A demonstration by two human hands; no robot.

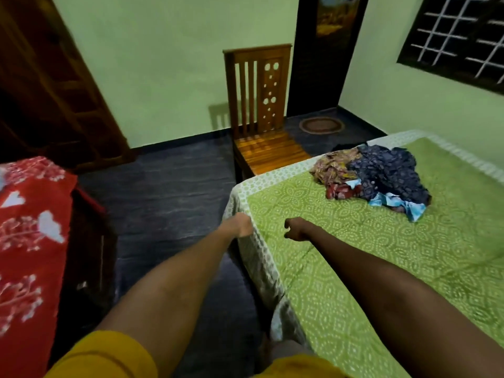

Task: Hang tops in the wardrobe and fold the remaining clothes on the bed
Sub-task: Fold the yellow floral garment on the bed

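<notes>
Clothes (379, 178) are lying soft and light, far right; we are gripping the bedsheet (313, 268) edge with the left hand (241, 226), the right hand (297, 230) curling empty; collars look the best hold.

Pale green plaster walls (169, 64) meet a dark blue-grey floor (169, 192). A slatted, high-backed wooden chair (259, 110) stands against the wall, an oval woven mat (321, 125) beyond it. A dark window with a white grille (458, 42) sits at upper right; perhaps night outside.
</notes>
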